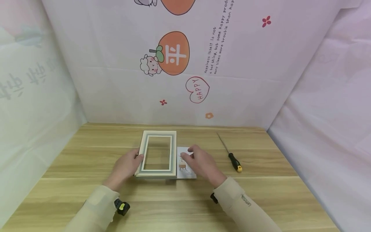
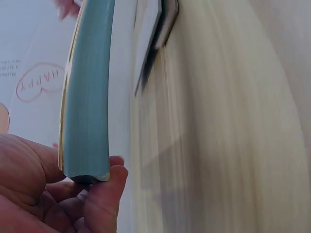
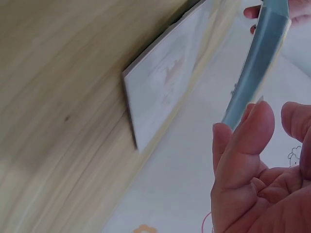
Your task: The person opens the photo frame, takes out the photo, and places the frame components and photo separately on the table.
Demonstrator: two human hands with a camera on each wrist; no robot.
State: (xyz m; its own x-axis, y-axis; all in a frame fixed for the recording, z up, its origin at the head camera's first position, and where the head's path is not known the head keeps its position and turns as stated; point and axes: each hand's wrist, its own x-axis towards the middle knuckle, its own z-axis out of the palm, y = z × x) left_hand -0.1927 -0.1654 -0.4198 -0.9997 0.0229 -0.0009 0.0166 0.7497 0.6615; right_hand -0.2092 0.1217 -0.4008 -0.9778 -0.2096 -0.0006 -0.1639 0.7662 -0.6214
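My left hand (image 1: pixel 127 166) grips the left side of a picture frame (image 1: pixel 174 154), thumb on the front. The frame has a cream face, a blue-grey inner band and an opening through which the wood shows. Its blue-green edge (image 2: pixel 87 92) fills the left wrist view, held above the table. My right hand (image 1: pixel 204 164) is by the frame's right side, thumb and fingers spread apart with nothing between them. Below it lies a thin white panel (image 1: pixel 188 174) with a small brown drawing, partly hidden by the frame; its pale face (image 3: pixel 155 92) shows in the right wrist view.
A screwdriver (image 1: pixel 234 161) with a black and yellow handle lies on the wooden table (image 1: pixel 255 199) to the right. Printed white cloth (image 1: pixel 237 96) hangs behind the table and along both sides.
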